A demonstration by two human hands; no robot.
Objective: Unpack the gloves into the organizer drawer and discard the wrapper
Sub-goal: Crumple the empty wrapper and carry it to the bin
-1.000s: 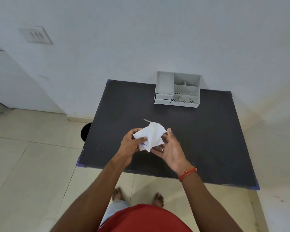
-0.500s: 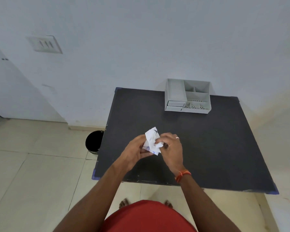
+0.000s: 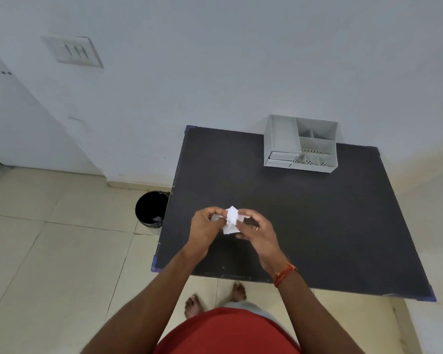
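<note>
A crumpled white wrapper (image 3: pixel 231 218) is pinched between both hands above the left part of the black table (image 3: pixel 317 215). My left hand (image 3: pixel 205 229) grips its left side and my right hand (image 3: pixel 257 229) grips its right side, fingers curled over it. The grey organizer (image 3: pixel 301 143) stands at the table's far edge against the wall; its two small drawers (image 3: pixel 281 159) at the lower left are closed. No gloves are visible.
A black waste bin (image 3: pixel 151 209) stands on the tiled floor just left of the table, with scraps inside. A white wall runs behind the table. My bare feet (image 3: pixel 215 300) show below the near table edge.
The wrapper has been squeezed from a loose sheet into a small wad between both hands. The view has shifted left, bringing the bin into sight.
</note>
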